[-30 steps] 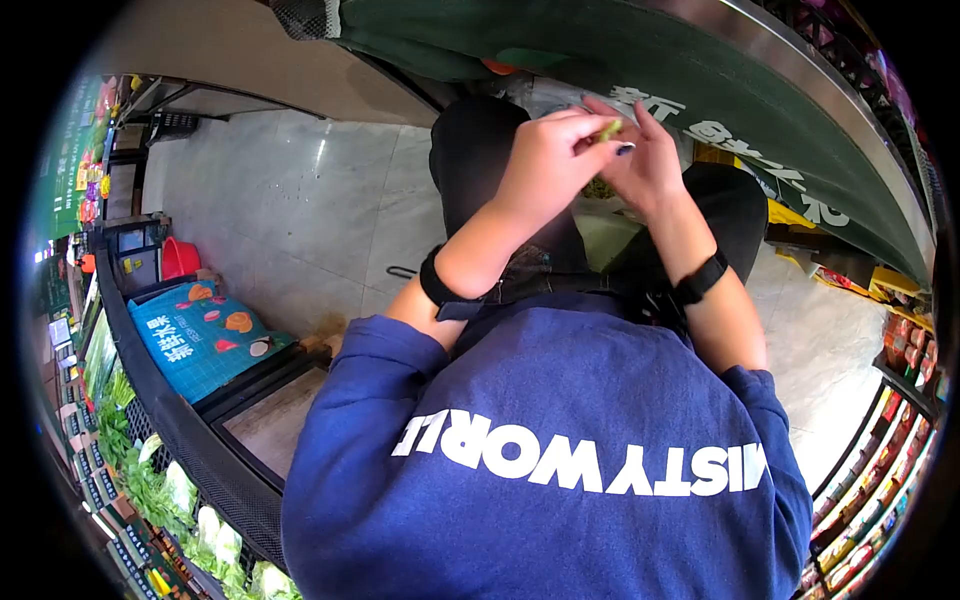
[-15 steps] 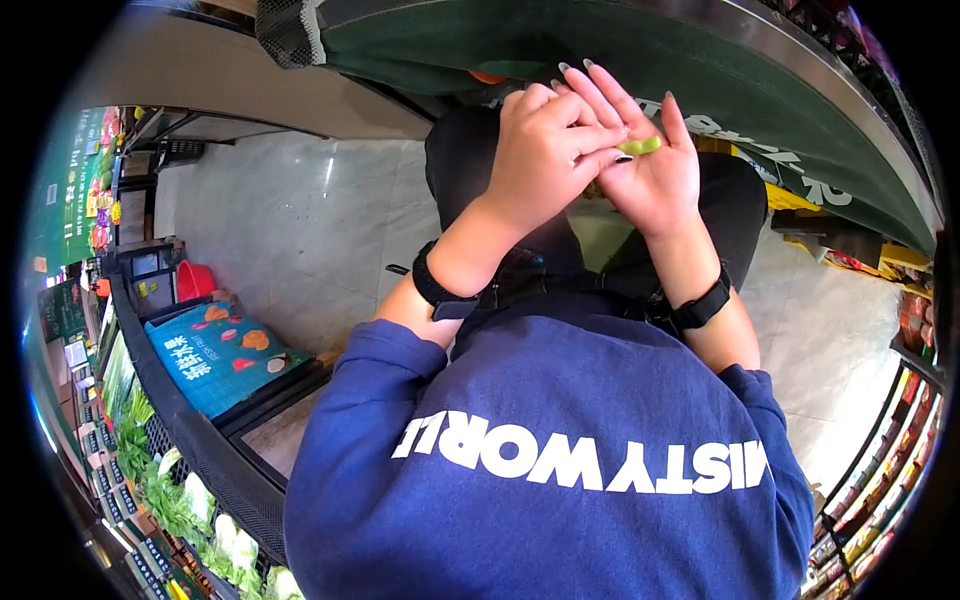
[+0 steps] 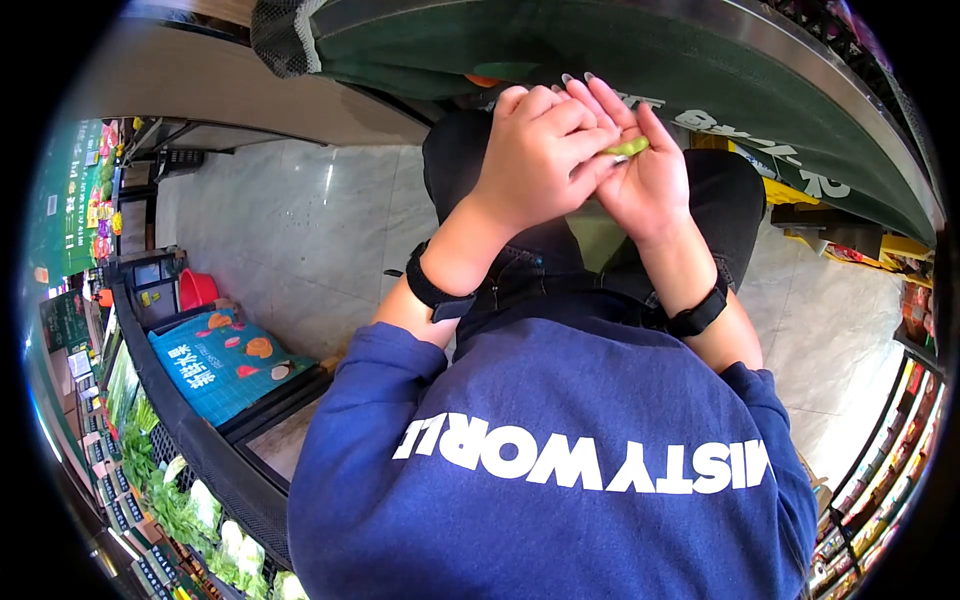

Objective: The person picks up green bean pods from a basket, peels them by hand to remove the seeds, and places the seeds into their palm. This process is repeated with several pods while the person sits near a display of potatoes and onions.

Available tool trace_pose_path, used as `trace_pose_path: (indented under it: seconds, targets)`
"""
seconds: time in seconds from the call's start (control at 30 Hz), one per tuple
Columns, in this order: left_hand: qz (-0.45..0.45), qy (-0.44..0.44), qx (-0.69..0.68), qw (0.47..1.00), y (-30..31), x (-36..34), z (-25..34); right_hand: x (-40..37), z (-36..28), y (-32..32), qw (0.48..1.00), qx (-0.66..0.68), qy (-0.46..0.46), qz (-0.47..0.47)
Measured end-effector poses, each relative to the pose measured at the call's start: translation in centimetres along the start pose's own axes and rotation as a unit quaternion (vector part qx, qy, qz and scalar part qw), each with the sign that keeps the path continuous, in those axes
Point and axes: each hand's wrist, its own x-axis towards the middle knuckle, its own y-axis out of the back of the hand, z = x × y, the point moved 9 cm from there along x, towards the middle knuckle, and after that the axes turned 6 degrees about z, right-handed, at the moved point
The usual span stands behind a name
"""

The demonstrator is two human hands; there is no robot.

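The green pod (image 3: 630,147), slim, slightly curved and smooth-skinned, lies at the hands, its near end pinched between the thumb and fingers of the left hand (image 3: 545,150) and the rest of it over the palm side of the right hand (image 3: 650,190). The left hand is turned back upward with its fingers curled; the right hand is palm up, fingers spread loosely and thumb raised. The two hands are close together, the left fingertips overlapping the right fingers. Each wrist carries a black band, the left band (image 3: 436,290) textured like woven strap, the right band (image 3: 703,308) smoother.

Beneath the hands are knees in dark trousers (image 3: 455,170), with a pale green surface (image 3: 600,240) showing between them, too covered to identify. A blue sweatshirt (image 3: 540,390) of soft knit bears thick white block lettering. Beyond the hands hangs a dark green cloth (image 3: 450,55), gently folded, printed in white.

Grey tiles with a polished sheen make up the floor (image 3: 300,210). Near its left edge are a rounded red tub (image 3: 197,290) and a flat, glossy blue printed sheet (image 3: 215,370). Farther out, crinkled leafy vegetables (image 3: 165,505) line a black mesh side.
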Motion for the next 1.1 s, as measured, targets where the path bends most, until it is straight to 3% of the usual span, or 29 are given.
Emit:
trace_pose_path:
  seconds: [0.07, 0.3, 0.37, 0.47, 0.6, 0.67, 0.9, 1.1]
  targets:
    - [-0.006, 0.047, -0.015, 0.999, 0.1, 0.1, -0.5, 0.2, 0.0, 0.1, 0.999, -0.031, 0.022, 0.007]
    - [0.046, 0.004, -0.02, 0.999, -0.4, -0.4, 0.3, -0.1, 0.1, 0.0, 0.996, -0.057, 0.056, 0.043]
    - [0.066, -0.005, -0.009, 0.998, -0.2, -0.4, 0.4, -0.1, 0.5, 0.2, 0.999, -0.035, 0.029, 0.029]
    - [0.086, 0.019, -0.02, 0.996, 0.0, -0.4, -0.2, -0.3, 0.6, 0.0, 0.998, -0.043, 0.032, 0.03]
    - [0.041, 0.042, -0.034, 0.998, -0.1, 0.0, -0.2, -0.3, 0.7, -0.1, 0.999, -0.039, 0.028, 0.008]
    - [0.026, 0.077, -0.051, 0.995, -0.2, 0.2, -0.5, -0.3, 0.4, 0.2, 0.993, -0.091, 0.056, 0.051]
    - [0.041, 0.051, -0.025, 0.998, -1.0, -0.5, -0.2, -0.3, 0.2, 0.3, 0.995, -0.052, 0.074, 0.033]
    - [0.063, 0.083, -0.062, 0.993, -1.0, -0.6, -0.6, -0.4, 0.2, 0.0, 0.995, -0.057, 0.073, 0.03]
